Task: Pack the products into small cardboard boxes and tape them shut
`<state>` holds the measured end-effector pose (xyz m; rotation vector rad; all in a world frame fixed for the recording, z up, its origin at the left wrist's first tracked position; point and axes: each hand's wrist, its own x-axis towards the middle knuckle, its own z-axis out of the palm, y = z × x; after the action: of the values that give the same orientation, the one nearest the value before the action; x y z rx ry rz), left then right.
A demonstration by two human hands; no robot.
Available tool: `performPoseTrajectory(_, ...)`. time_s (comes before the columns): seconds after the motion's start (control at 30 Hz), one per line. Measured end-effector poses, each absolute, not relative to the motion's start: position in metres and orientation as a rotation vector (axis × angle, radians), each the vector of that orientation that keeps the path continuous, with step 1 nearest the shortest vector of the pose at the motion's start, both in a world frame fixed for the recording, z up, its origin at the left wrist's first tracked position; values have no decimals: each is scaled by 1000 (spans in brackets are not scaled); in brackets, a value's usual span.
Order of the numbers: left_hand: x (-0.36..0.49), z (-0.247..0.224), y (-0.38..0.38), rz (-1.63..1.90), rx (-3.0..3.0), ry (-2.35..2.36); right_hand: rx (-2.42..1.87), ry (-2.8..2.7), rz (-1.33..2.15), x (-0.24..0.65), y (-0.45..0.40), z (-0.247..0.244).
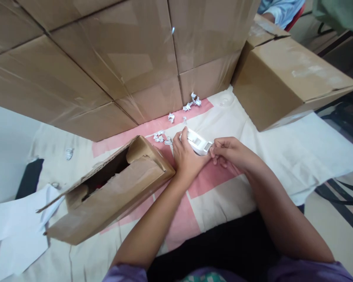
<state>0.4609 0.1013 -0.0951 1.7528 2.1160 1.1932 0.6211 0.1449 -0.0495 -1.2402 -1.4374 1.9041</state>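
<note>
While the L hand (182, 154) holds a small white device (197, 141) w/ fingers wrapped round its far side, the R hand (228, 150) sits right at the device's R end, fingers curled in narrow, thumb against index; can't tell if they pinch anything. Device is approx. mid-view, tilted, just above a pink-and-cream cloth (179, 221). Its exact type is unclear.

Small crumpled white scraps (171, 117) are scattered on the cloth beyond the L hand, some nr the foot of a tall stack of taped brown cartons (141, 55). L of the L forearm, an open carton (114, 199) lies at an angle, its corner nr the wrist; contents mostly hidden, w/ a bit of red showing inside. Far L: white sheets (20, 223) plus a dark flat item (30, 178). On the R, another brown carton (294, 66) stands beside the stack, w/ white fabric (317, 152) at its base. Behind it, top R, a co-worker's light-blue sleeve (290, 11) shows, partly cut off.
</note>
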Motion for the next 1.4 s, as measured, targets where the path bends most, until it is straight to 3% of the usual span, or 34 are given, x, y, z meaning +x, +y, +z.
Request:
performPoseTrajectory(0.17, 461, -95, 101, 1223, 1769, 2108, -1207, -1311, 1988, 619, 145, -52)
performPoseTrajectory(0.37, 462, -95, 101, 1220, 1735, 2106, -1328, -1342, 1853, 622, 141, -62)
performPoseTrajectory(0.73, 457, -91, 91, 1381, 1878, 1818, -837, -1541, 1345, 626, 124, -54)
performPoseTrajectory(1.17, 452, -82, 82, 1708, 2011, 1502, -807, -2008, 992, 633, 120, -50)
performPoseTrajectory(1.4, 464, -64, 73, 1776, 2239, 1582, -887, -1888, 1095, 623, 121, -44)
